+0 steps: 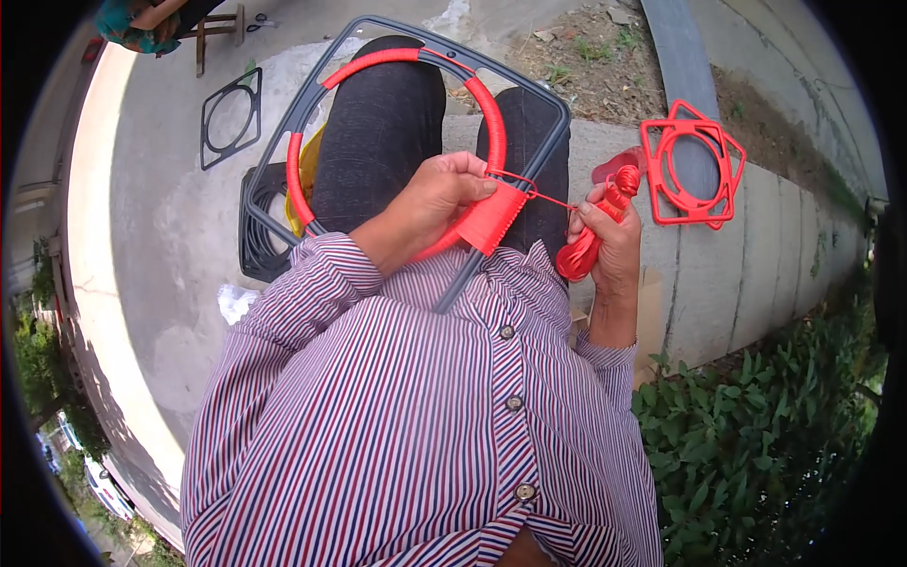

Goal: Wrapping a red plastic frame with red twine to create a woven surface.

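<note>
The grey frame (557, 123) lies across your knees, stiff and light. On its lower edge your left hand (436, 194) pinches the red woven strip (491, 219); just right of the frame, your right hand (609, 236) grips the red cord bundle (595, 231), soft and slippery, so keep it taut.

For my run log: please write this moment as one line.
left hand: pinches red cord wrapping on grey square frame | right hand: holds red cord bundle
</note>
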A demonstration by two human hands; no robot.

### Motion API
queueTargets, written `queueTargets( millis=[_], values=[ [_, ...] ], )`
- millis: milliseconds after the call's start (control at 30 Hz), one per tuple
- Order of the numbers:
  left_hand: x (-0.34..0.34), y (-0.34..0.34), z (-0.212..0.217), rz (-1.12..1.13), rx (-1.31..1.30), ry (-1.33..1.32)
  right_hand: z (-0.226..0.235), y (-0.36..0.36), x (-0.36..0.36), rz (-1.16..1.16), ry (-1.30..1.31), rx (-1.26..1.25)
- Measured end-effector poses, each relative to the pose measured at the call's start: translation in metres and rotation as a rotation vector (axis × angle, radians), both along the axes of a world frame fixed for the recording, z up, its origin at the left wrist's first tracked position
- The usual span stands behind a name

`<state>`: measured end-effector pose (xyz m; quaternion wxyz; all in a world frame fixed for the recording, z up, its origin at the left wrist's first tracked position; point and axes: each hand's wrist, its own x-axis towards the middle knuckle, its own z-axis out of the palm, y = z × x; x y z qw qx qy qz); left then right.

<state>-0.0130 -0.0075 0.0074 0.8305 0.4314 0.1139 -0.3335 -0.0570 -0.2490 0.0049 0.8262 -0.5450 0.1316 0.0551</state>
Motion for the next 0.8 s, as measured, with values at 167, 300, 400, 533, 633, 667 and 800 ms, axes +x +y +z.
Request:
queueTargets(
  millis=[167, 300, 400, 533, 633, 667, 800],
  values=[
    [0.002, -0.002, -0.004, -0.002, 0.104, 0.019, 0.023, 0.003, -0.021, -0.03, -0.25, 0.322],
    [0.002, -0.004, 0.002, 0.029, 0.072, -0.007, 0.037, -0.024, -0.024, -0.105, -0.154, 0.101],
    [0.0, 0.002, 0.001, 0.036, 0.091, -0.001, 0.027, -0.114, -0.027, -0.346, -0.058, 0.141],
    [0.006, 0.004, -0.001, 0.019, -0.01, 0.037, 0.005, -0.254, -0.078, -0.834, -0.083, 0.138],
    [0.012, 0.003, -0.003, 0.026, 0.02, 0.002, 0.019, -0.24, -0.083, -1.189, -0.194, -0.057],
    [0.013, 0.005, -0.005, 0.03, 0.032, 0.012, 0.038, -0.191, -0.074, -0.845, -0.242, 0.006],
    [0.012, -0.004, 0.01, 0.044, -0.029, -0.012, 0.041, -0.057, -0.052, 0.184, -0.145, 0.01]
  ],
)
